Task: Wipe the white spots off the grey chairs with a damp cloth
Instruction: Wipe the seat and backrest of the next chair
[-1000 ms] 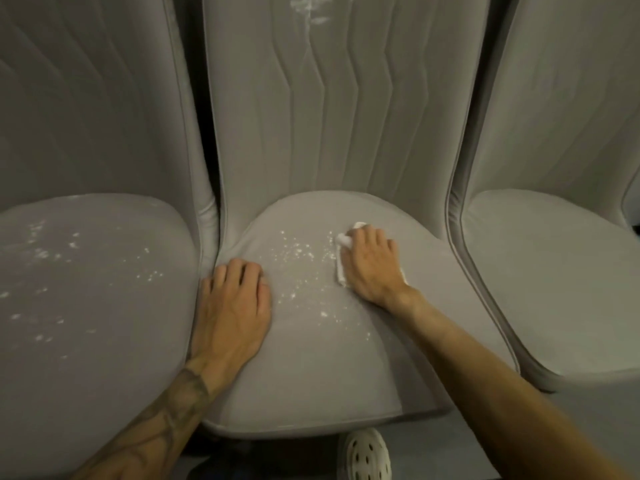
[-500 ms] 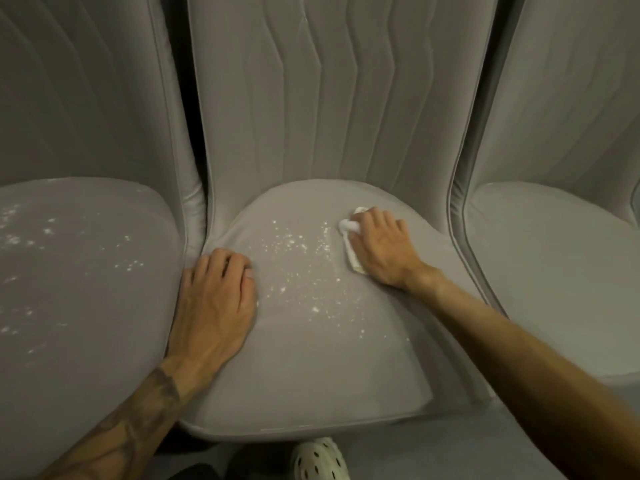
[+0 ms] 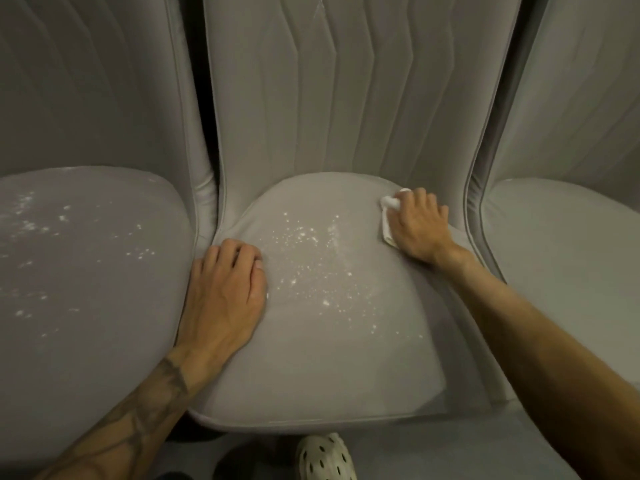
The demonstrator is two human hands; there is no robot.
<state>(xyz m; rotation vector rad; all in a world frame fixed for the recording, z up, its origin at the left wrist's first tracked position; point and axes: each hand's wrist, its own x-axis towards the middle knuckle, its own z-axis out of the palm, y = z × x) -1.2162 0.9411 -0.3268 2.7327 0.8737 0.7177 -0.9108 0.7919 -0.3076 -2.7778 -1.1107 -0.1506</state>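
Three grey upholstered chairs stand side by side. The middle chair's seat (image 3: 332, 368) carries a scatter of white spots (image 3: 311, 261) across its centre. My right hand (image 3: 417, 226) presses a folded white cloth (image 3: 389, 211) onto the seat's back right corner, fingers curled over it. My left hand (image 3: 225, 292) rests flat on the seat's left edge, holding nothing. The left chair's seat (image 3: 90, 341) also bears white spots (image 3: 38, 223). The right chair's seat (image 3: 561, 258) shows no spots.
Tall quilted backrests (image 3: 346, 98) rise behind the seats, with narrow dark gaps between chairs. A white perforated clog (image 3: 325, 459) stands on the grey floor (image 3: 485, 445) below the middle seat's front edge.
My right hand has slid the cloth to the right, away from the spots toward the seat's back right corner. The left hand stays put. The view has shifted slightly.
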